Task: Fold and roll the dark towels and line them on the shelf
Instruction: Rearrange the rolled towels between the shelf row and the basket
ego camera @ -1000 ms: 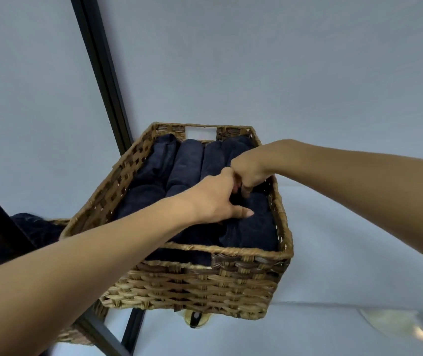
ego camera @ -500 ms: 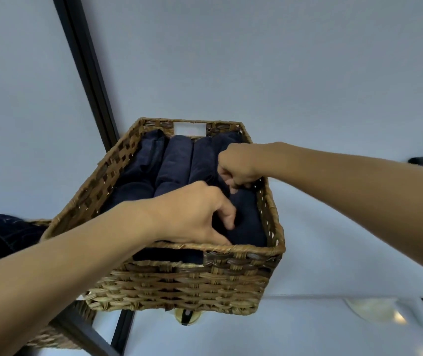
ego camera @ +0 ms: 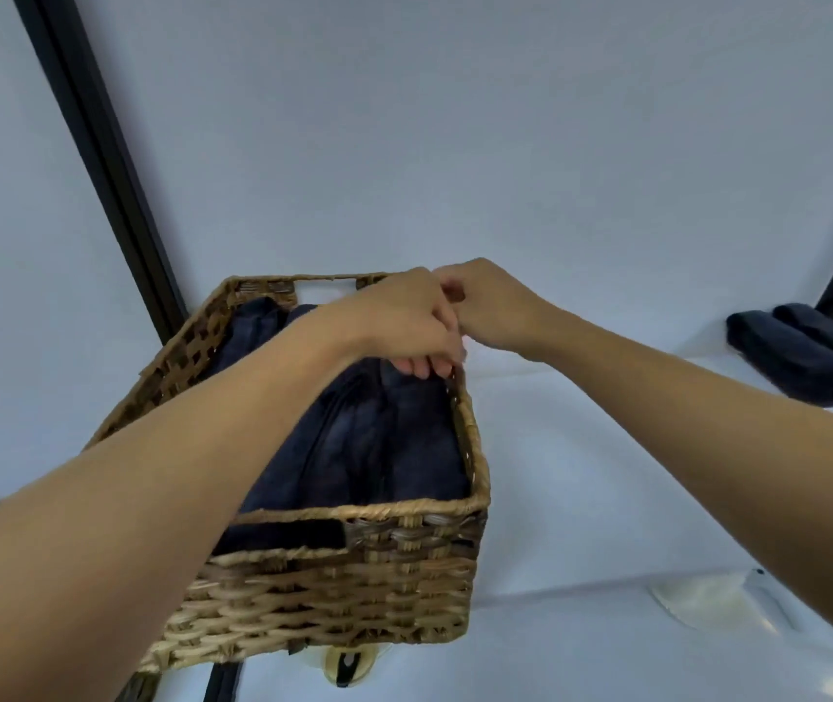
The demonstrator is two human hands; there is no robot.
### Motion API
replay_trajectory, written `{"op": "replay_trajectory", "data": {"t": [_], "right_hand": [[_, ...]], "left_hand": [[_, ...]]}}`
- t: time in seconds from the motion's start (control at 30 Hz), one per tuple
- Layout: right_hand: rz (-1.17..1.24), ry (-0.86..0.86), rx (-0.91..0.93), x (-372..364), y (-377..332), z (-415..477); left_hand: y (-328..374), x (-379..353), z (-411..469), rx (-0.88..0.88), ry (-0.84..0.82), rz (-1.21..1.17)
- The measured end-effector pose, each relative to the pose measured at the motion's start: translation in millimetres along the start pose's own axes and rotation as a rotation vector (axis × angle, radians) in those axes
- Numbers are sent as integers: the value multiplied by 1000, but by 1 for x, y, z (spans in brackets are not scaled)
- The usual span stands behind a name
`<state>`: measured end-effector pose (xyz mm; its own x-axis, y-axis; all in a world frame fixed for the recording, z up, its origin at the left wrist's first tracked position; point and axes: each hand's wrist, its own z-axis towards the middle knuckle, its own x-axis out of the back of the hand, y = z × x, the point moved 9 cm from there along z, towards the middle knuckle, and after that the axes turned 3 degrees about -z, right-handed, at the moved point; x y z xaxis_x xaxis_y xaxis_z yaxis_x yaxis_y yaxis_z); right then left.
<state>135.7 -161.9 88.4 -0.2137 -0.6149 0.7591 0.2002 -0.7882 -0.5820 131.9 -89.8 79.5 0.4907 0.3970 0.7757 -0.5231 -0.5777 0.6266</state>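
At basket [ego camera: 475, 448] right rim | left hand [ego camera: 394, 316] grips dark towel [ego camera: 419, 423] | right hand [ego camera: 495, 311] curled, hold unclear | open shelf [ego camera: 581, 473] beside

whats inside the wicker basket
Dark towels, rolled, packed side by side in the wicker basket. The left hand and right hand cover the far end; their count is hidden.

Single head-worn cam, wide-angle. Faces forward and down toward the far wall [ego camera: 454, 144]. Sits close over the wicker basket [ego camera: 333, 590] on the shelf [ego camera: 581, 499], mid-frame.
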Motion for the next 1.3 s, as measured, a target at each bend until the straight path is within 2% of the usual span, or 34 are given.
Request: {"op": "replay_trajectory", "data": {"t": [0.1,0.23,0.37,0.43,0.57,0.67,0.77,0.97,1.07,1.17,1.3], "right_hand": [[363,140,-178,49,49,-16],[446,307,-368,118,142,-47],[261,441,-558,182,261,-92],[63,472,-619,214,312,-114],[-444,331,-715,247,394,-144],[-498,280,-697,249,440,-151],[-589,222,-684,245,465,-149],[-577,68,-841,242,496,-142],[-503,138,-794,238,490,-137],[-356,221,-660,230,471,-131],[3,271,-615,215,435,-115]], "left_hand": [[40,0,41,14,75,-145],[89,-38,108,54,48,-282],[131,-121,180,94,6,-392],[147,-169,215,136,-13,-487],[170,-259,270,253,-32,-646],[187,-310,302,314,-58,-713],[203,-342,330,330,-72,-778],[207,-379,372,404,-53,-969],[190,-394,384,479,-86,-980],[166,-389,384,528,-102,-1024],[149,-323,350,467,28,-1041]]}}
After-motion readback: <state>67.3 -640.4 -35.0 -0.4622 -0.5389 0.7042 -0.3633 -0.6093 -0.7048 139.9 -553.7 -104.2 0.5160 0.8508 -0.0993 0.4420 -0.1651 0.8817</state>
